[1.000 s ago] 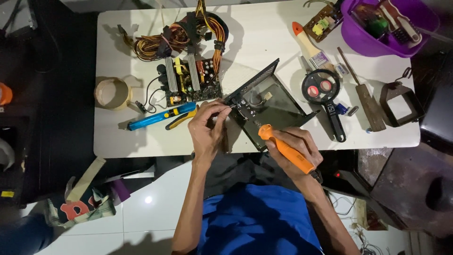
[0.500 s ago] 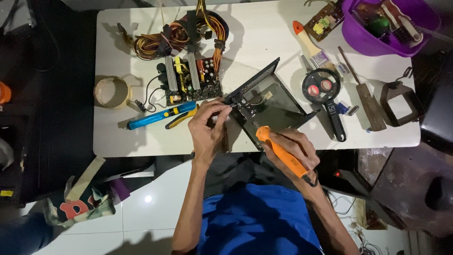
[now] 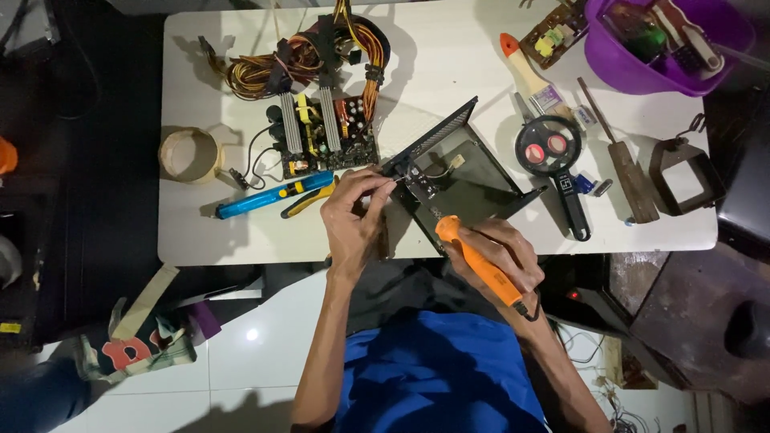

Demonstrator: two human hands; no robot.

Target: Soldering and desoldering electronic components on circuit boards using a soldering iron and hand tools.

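A dark metal case (image 3: 473, 180), opened out, lies at the near edge of the white table (image 3: 449, 72). My left hand (image 3: 353, 216) pinches a small part at the case's near left corner. My right hand (image 3: 501, 256) is closed around an orange-handled soldering iron (image 3: 479, 261), whose tip points up at the case's lower edge. A green circuit board (image 3: 325, 132) with a bundle of orange and yellow wires (image 3: 297, 60) sits just left of the case.
A blue tool (image 3: 273, 196) and yellow-handled pliers (image 3: 309, 200) lie by my left hand. Also on the table: tape roll (image 3: 188, 154), magnifier (image 3: 553, 156), paintbrush (image 3: 525, 72), purple bowl (image 3: 642, 68) of parts, brown-handled tool (image 3: 626, 172), metal bracket (image 3: 686, 172).
My right hand has drawn the orange soldering iron a little down and toward me. My left hand stays pinched at the case's corner.
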